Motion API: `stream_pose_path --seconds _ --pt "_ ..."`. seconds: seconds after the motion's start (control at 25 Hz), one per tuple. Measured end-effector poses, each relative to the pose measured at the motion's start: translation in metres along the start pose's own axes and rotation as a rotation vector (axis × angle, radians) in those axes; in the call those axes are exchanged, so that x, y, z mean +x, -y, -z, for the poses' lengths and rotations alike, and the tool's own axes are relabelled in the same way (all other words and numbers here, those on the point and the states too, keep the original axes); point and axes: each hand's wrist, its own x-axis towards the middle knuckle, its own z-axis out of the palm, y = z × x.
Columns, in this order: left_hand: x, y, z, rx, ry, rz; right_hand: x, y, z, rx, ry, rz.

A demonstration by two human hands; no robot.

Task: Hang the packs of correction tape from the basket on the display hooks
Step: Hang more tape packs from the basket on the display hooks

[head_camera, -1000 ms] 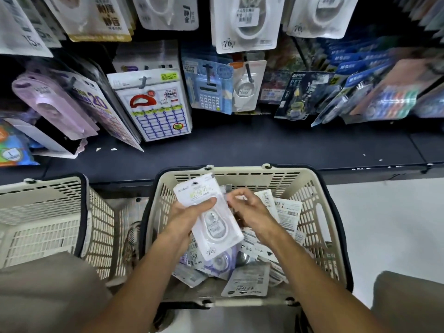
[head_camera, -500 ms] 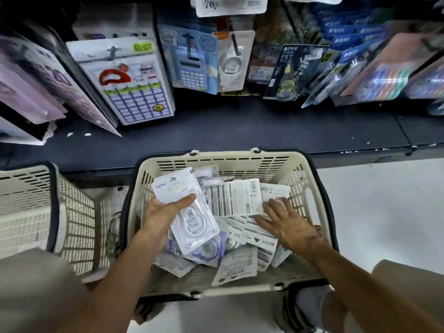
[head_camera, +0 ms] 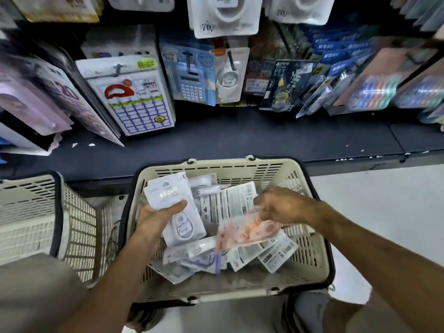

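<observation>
Left hand [head_camera: 158, 216] grips white packs [head_camera: 173, 207] in the frame's centre, over the basket [head_camera: 310, 272], thumb pressed across the front. Right hand [head_camera: 286, 207], just right of centre, pinches a pink pack [head_camera: 247, 233], blurred, above the loose packs [head_camera: 262, 254] heaped in the basket. Along the top of the frame, hung packs [head_camera: 224, 15] sit on the display. A second basket [head_camera: 26, 215] stands at lower left, beside the first.
</observation>
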Motion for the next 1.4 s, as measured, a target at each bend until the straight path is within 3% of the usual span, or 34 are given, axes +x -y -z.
stream_pose_path --seconds 0.12,0.2,0.44,0.6,0.72,0.88,0.96,1.08,1.16,1.28,1.4 --pt "-0.018 -0.015 -0.004 -0.05 0.026 -0.008 -0.035 0.002 0.054 0.749 -0.068 -0.054" --pt "-0.039 -0.029 -0.015 -0.096 0.125 0.008 -0.06 0.013 0.07 1.044 -0.141 -0.017" --pt "-0.111 -0.091 -0.063 -0.242 0.569 0.024 -0.08 0.068 0.082 1.487 -0.437 -0.039" --pt "-0.135 -0.103 -0.075 -0.342 0.669 0.035 -0.092 0.098 0.093 1.727 -0.714 -0.066" --pt "-0.151 -0.112 -0.079 -0.355 0.737 -0.02 -0.103 0.106 0.101 1.76 -0.931 -0.15" --pt "-0.161 -0.118 -0.093 -0.099 0.593 -0.172 -0.107 0.11 0.1 1.584 -1.127 -0.23" --pt "-0.163 -0.119 -0.095 -0.082 0.523 -0.208 -0.109 0.114 0.099 1.466 -1.006 -0.144" --pt "-0.159 -0.131 -0.094 -0.131 0.474 -0.243 -0.117 0.113 0.112 1.362 -0.696 -0.086" --pt "-0.157 -0.146 -0.092 -0.145 0.479 -0.234 -0.131 0.103 0.132 1.262 -0.645 -0.116" --pt "-0.161 -0.181 -0.09 -0.166 0.55 -0.248 -0.163 0.075 0.178 1.12 -0.902 -0.099" --pt "-0.172 -0.225 -0.092 -0.147 0.639 -0.335 -0.192 0.043 0.223 1.19 -1.274 -0.001"
